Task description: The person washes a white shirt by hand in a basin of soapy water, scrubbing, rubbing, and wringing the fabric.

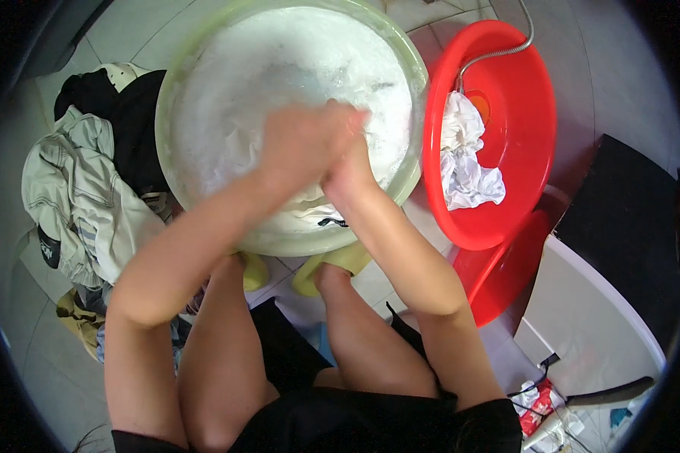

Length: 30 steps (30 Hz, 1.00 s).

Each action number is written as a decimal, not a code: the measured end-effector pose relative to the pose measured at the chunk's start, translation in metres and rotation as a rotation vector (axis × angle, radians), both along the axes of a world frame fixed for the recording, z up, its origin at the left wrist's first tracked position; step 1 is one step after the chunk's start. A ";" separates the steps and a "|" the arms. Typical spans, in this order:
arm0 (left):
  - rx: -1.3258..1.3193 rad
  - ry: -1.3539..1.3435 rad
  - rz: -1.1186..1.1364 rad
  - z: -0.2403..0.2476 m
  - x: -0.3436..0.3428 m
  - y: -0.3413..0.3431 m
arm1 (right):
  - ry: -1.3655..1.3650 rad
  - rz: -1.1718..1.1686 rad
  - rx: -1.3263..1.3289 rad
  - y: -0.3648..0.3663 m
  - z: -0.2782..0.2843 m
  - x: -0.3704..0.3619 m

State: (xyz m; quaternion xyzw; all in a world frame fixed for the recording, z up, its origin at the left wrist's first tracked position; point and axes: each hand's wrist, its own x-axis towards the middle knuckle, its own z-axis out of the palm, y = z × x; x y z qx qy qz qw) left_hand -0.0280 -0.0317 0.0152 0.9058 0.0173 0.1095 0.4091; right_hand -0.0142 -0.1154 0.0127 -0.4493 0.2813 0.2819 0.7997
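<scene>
Over the middle of the green tub (302,243), the left hand (298,143), blurred, meets the right hand (345,172); whether the fingers grip anything between them I cannot tell. A pale cloth (308,213) lies in the tub just below the hands, on the wearer's side, nearer the right wrist; its long axis is hidden, though a dark trim on it runs roughly left to right. White suds (234,60) cover much of the tub's water. Right of it, the red basin (533,113) holds crumpled white laundry (472,177) against its left wall, with a hose (506,52) reaching in.
</scene>
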 end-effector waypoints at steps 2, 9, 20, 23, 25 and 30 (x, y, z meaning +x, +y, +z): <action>-0.021 -0.003 -0.008 0.006 -0.005 -0.015 | -0.033 0.175 -0.179 -0.011 -0.001 0.007; -0.224 0.294 0.031 -0.003 0.012 0.020 | 0.182 0.142 -0.080 0.003 0.007 -0.006; -0.210 0.248 -0.006 -0.011 0.009 0.023 | 0.141 0.221 -0.131 0.002 0.018 -0.006; -0.196 0.306 0.008 0.004 0.002 0.008 | 0.154 0.298 -0.194 -0.007 0.007 -0.001; -0.214 0.173 0.013 0.018 -0.010 -0.012 | 0.163 0.228 -0.007 -0.019 -0.013 0.001; 0.021 -0.065 -0.247 -0.006 -0.008 0.002 | 0.089 0.130 -0.119 -0.012 -0.015 -0.016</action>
